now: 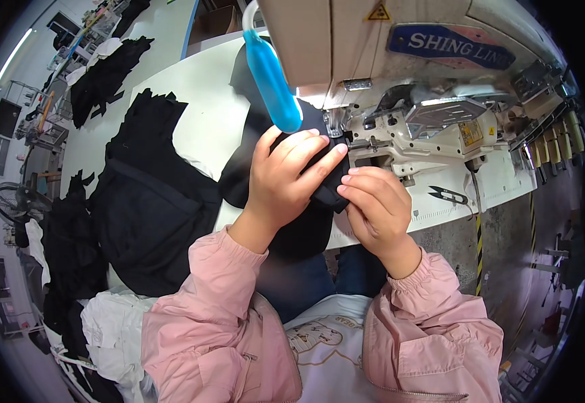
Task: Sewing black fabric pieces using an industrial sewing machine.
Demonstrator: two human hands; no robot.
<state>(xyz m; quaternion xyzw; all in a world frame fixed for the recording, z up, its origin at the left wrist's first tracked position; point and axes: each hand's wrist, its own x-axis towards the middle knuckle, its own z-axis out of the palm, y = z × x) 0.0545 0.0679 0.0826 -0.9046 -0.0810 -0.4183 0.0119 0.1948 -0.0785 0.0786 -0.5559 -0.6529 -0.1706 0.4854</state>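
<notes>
Your white worktop (195, 131) is the biggest thing here. The pale sewing machine (306, 50) stands over its right part. At your left, a heap of black fabric (148, 215) lies near the black cloth (299, 235), the piece you're working. That cloth sits in front of the machine, upper edge at the presser foot (336, 124), lower part hanging toward your lap. Can't tell if the foot clamps it.

Hands near each other, not clasped. Left hand (279, 178) lies over the cloth, fingers spread toward the foot; can't tell if it pinches. Right hand (379, 208) nips the right edge between thumb and fingertips.

Risks, my read: left fingertips are close to the foot, so feeding with them there could catch one. Uneven pull between hands could skew the layers. Weight of the hanging part could drag the edge off line. Black on black could hide a fold tucked underneath.

Blue tube (272, 84) hangs just above your left knuckles; a lifted hand could bump it. Snips (448, 195) lie right, well clear.
</notes>
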